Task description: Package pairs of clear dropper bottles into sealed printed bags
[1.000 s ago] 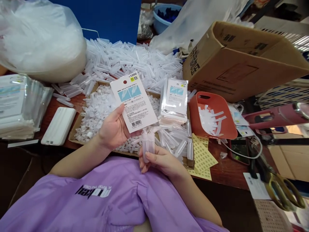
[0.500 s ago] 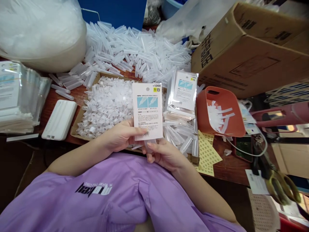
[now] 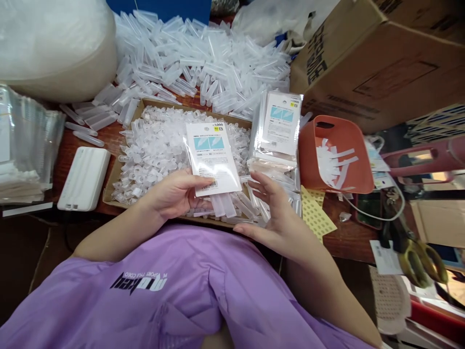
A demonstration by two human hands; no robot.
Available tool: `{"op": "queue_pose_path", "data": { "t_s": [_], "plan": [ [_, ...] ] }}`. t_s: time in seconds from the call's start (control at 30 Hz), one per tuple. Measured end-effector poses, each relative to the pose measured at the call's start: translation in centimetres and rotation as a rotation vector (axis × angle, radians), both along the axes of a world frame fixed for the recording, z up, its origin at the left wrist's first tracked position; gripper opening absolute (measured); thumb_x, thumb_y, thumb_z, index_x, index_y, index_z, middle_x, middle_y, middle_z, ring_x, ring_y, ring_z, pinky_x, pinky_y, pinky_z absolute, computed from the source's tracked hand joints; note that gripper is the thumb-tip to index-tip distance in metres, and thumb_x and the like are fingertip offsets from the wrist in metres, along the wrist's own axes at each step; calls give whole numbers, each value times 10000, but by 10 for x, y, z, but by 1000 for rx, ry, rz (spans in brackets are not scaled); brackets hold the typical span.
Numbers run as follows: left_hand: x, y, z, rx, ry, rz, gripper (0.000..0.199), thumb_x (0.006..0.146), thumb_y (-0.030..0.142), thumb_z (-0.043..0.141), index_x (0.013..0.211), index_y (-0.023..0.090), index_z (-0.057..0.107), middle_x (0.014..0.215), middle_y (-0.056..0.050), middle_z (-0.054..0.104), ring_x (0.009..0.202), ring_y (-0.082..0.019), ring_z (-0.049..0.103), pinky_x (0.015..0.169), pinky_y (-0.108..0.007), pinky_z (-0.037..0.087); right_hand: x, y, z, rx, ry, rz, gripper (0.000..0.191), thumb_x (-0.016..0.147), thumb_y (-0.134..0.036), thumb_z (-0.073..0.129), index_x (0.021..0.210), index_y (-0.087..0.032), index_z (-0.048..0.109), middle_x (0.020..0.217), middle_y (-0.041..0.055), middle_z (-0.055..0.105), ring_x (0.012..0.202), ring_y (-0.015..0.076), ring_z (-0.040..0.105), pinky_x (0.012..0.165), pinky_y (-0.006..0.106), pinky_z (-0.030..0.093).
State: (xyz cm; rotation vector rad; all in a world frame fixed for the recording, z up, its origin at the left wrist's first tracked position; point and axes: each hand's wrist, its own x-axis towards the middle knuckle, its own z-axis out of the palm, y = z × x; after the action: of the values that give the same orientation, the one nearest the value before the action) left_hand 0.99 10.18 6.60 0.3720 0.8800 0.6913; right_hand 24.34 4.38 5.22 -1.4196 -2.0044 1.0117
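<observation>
My left hand (image 3: 172, 196) grips the lower left of a card packet (image 3: 214, 157), thumb on its front and fingers behind. Printed on the white card are two blue pictures, text and a barcode; clear film glints at its edges. Just below the packet, frosted plastic tubes (image 3: 222, 206) show, but whether any is held with it I cannot tell. My right hand (image 3: 278, 218) is open, thumb and fingers spread, apart from the packet and over the right part of a shallow cardboard box (image 3: 115, 186). Small clear caps (image 3: 152, 140) fill much of that box, with loose tubes at its right.
More packets (image 3: 281, 128) lie stacked at the box's right, beside an orange bin (image 3: 336, 186) of white strips. A tube heap (image 3: 203, 58) spreads behind. Left are a white power bank (image 3: 84, 179) and film sleeves (image 3: 29, 145). Scissors (image 3: 421, 266) and a large carton (image 3: 374, 72) are right.
My right hand has let go below the packet, moved right and opened. My left hand keeps the packet, which has shifted slightly left and up and is now tilted.
</observation>
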Motion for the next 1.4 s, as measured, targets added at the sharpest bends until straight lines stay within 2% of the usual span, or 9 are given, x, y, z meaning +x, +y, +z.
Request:
{"op": "queue_pose_path", "data": {
  "t_s": [0.13, 0.33, 0.53, 0.73, 0.93, 1.1, 1.23, 1.4],
  "plan": [
    [3, -3, 0, -17, -33, -42, 359, 784, 73, 643, 1140, 101, 677, 1106, -148, 744, 871, -263, 735, 598, -300, 616, -7, 13, 4, 37, -40, 89, 1010, 745, -539, 748, 1547, -271, 196, 1590, 135, 287, 1455, 342, 310, 1162, 565, 314],
    [7, -4, 2, -33, -29, -21, 375, 801, 56, 605, 1170, 61, 671, 1078, -156, 747, 890, -258, 729, 701, -340, 615, -19, 19, 2, 33, -17, 92, 899, 775, -570, 704, 1514, -214, 335, 1495, 134, 467, 1370, 320, 461, 1117, 493, 407],
    [8, -2, 7, -36, -14, -44, 326, 807, 63, 627, 1126, 89, 689, 1084, -146, 747, 825, -223, 731, 623, -303, 621, -22, 20, 2, 70, -18, 36, 863, 756, -581, 717, 1466, -190, 419, 1419, 158, 543, 1296, 321, 536, 1062, 505, 455],
    [8, -3, 9, -47, -40, -56, 314, 821, 54, 616, 1123, 109, 684, 1093, -135, 748, 842, -240, 742, 643, -341, 639, -25, 19, -1, 137, 23, -24, 676, 813, -479, 705, 1398, -206, 502, 1318, 118, 627, 1197, 258, 608, 1020, 422, 494],
    [7, -7, 9, -27, -5, -101, 330, 830, 80, 633, 1154, 128, 681, 1051, -132, 757, 754, -210, 744, 647, -323, 633, -31, 15, -3, 168, 76, -146, 539, 811, -420, 723, 1288, -212, 582, 1214, 79, 684, 1095, 220, 655, 938, 361, 531],
    [8, -11, 8, -25, -44, -116, 231, 826, 91, 663, 1041, 150, 724, 1088, -107, 752, 847, -209, 739, 699, -324, 632, -34, 15, -6, 248, 69, -175, 494, 809, -278, 707, 1284, -219, 586, 1225, 62, 688, 1090, 206, 662, 944, 344, 531],
    [12, -16, 6, 1, -41, -133, 236, 824, 118, 680, 1046, 179, 733, 1111, -95, 747, 956, -244, 725, 712, -314, 622, -37, 14, -8, 355, 24, -220, 531, 781, -120, 615, 1301, -224, 585, 1195, 45, 703, 1043, 186, 677, 891, 313, 553],
    [19, -24, 5, 44, 6, -97, 253, 818, 138, 704, 1055, 220, 735, 1127, -52, 744, 993, -227, 713, 739, -300, 617, -43, 14, -14, 506, -9, -283, 431, 834, -144, 598, 1257, -222, 624, 1054, 44, 733, 911, 172, 692, 780, 291, 571]
  ]
}}
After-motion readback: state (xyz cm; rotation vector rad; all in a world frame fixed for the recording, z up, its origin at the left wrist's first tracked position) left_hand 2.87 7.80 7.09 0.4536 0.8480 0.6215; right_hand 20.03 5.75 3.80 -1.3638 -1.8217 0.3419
